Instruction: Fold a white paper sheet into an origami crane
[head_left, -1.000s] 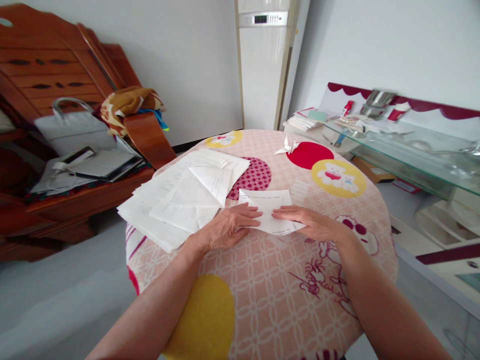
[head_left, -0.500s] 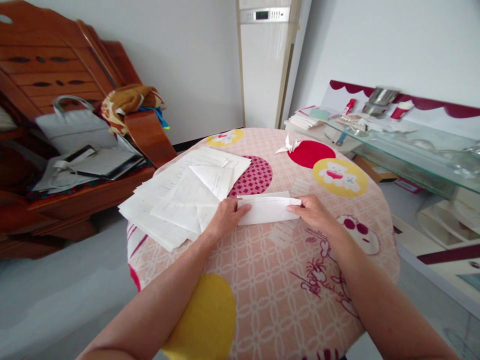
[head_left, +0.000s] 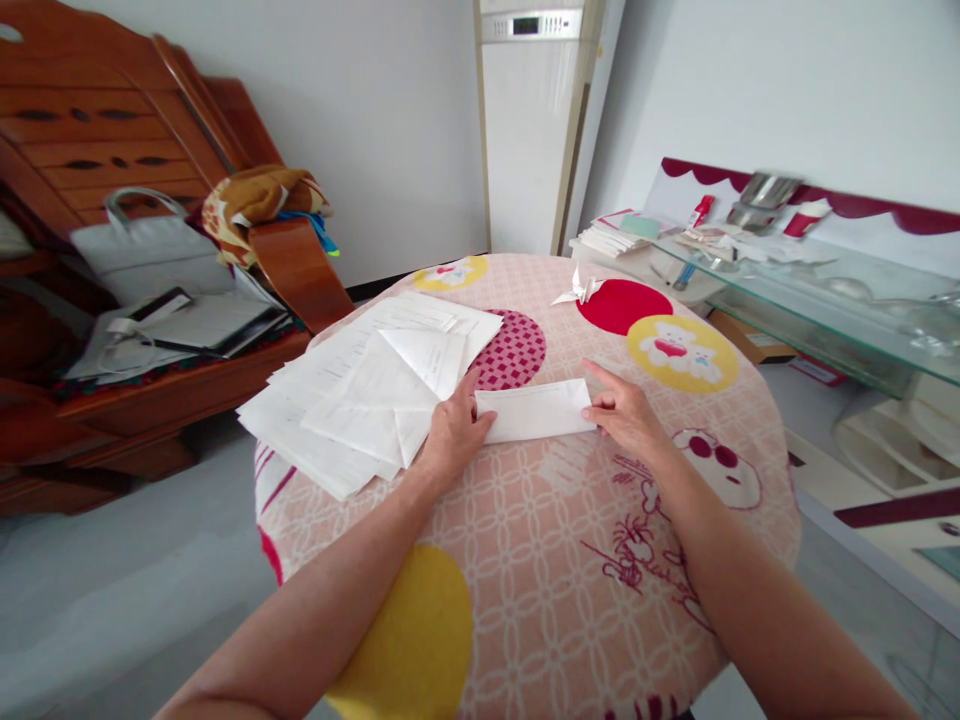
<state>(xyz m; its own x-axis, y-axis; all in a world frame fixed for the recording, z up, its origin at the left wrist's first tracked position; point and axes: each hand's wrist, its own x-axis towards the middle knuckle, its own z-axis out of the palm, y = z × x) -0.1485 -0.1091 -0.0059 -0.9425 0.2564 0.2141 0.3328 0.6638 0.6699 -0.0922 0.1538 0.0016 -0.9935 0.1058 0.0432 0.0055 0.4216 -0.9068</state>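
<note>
A white strip of folded paper (head_left: 534, 412) lies crosswise over the patterned tablecloth in front of me. My left hand (head_left: 456, 425) pinches its left end, thumb on top and index finger pointing up and away. At the other end, my right hand (head_left: 622, 408) grips the right edge between thumb and curled fingers, its index finger stretched out past the paper. Just left of my left hand, a pile of white paper sheets (head_left: 322, 400) is spread out, with a creased sheet (head_left: 420, 350) on top. A small folded paper figure (head_left: 579, 288) stands farther back.
The round table (head_left: 525, 580) has a pink cloth with coloured patches. A wooden chair (head_left: 97, 120) at left holds a grey bag (head_left: 139, 245) and clothing (head_left: 262, 205). A glass shelf (head_left: 840, 310) with cups and papers stands at right; a white floor-standing air conditioner (head_left: 525, 140) is behind.
The paper's loose back layer now lies even with the front, making one flatter strip. My right index finger has lifted off and straightened; my left index finger has risen as well.
</note>
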